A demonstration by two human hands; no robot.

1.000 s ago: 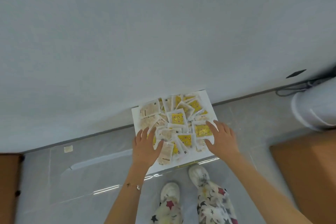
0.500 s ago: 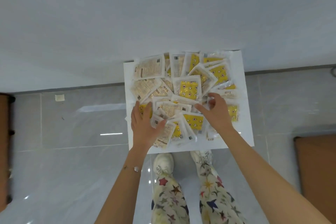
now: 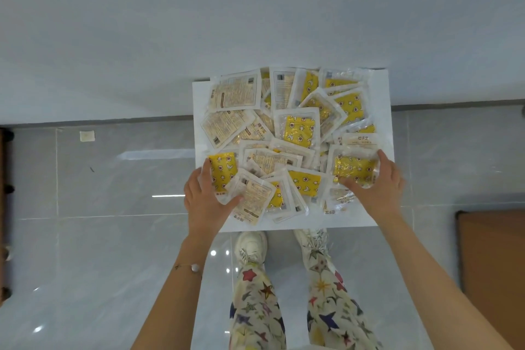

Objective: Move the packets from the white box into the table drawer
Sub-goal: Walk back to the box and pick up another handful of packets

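A white box (image 3: pixel 382 94) sits on the floor against the wall, heaped with several clear packets (image 3: pixel 299 128), some yellow-printed, some beige. My left hand (image 3: pixel 203 199) is at the box's near left corner; its fingers and thumb pinch a yellow packet (image 3: pixel 223 169) there. At the near right, my right hand (image 3: pixel 379 185) grips another yellow packet (image 3: pixel 353 169) from its right side, thumb on top. No table drawer is in view.
The grey tiled floor (image 3: pixel 99 207) spreads left and right of the box, and a pale wall (image 3: pixel 255 23) rises behind it. A brown wooden surface (image 3: pixel 494 270) sits at the right edge. My feet (image 3: pixel 251 247) stand just before the box.
The view has come closer and lower over the box. Both hands have spread outwards to the near corners, each taking hold of a yellow packet.
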